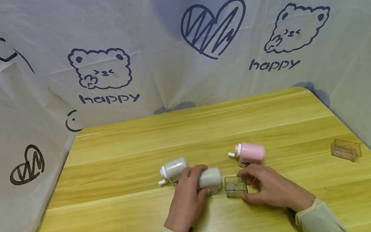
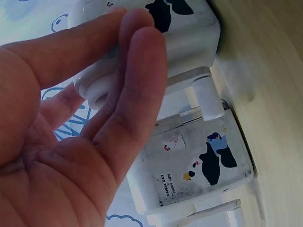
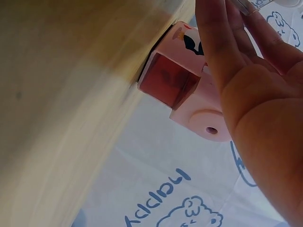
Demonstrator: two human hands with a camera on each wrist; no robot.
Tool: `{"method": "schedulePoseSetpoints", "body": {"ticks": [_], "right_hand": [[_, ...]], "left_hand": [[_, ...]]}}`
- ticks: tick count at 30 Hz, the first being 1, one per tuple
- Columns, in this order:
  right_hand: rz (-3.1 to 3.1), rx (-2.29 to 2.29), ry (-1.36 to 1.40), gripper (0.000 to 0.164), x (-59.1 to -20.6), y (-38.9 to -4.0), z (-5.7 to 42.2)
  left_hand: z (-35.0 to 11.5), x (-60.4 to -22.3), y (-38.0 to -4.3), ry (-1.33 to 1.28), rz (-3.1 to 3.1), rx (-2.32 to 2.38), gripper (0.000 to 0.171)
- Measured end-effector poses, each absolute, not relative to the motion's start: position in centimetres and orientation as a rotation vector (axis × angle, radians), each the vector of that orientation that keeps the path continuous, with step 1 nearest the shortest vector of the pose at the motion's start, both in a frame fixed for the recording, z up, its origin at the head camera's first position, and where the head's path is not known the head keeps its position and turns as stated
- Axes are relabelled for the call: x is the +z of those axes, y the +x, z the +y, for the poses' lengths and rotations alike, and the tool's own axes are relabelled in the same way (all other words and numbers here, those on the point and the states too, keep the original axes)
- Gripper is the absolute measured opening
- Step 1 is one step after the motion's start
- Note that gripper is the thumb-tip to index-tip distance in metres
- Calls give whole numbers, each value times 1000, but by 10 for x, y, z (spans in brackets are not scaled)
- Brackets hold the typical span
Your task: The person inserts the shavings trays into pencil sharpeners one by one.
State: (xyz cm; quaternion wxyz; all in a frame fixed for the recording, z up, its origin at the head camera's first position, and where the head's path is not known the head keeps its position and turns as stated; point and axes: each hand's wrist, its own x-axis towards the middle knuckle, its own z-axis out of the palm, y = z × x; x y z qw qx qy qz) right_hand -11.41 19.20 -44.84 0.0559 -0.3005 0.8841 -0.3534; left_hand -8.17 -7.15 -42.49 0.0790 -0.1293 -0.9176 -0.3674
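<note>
My left hand grips a white crank pencil sharpener on the table, thumb on the near side and fingers over the far side. Its crank end is hidden behind the hand in the head view. My right hand pinches a clear, smoky shavings drawer between thumb and fingers, just right of that sharpener. A second white sharpener, with a panda print, lies left of the left hand. Beyond the right hand is a pink sharpener, its reddish drawer inside it.
An orange-tinted clear drawer lies near the right edge of the wooden table. White cloth printed with bears and hearts hangs behind the table and along its sides.
</note>
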Motion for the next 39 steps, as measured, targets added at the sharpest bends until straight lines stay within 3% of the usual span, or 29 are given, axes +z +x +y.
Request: {"method": "schedulePoseSetpoints", "body": {"ticks": [39], "right_hand": [[2691, -1050, -936, 50, -450, -117, 183]], "left_hand": [[-80, -427, -84, -490, -2769, -1183, 50]]}}
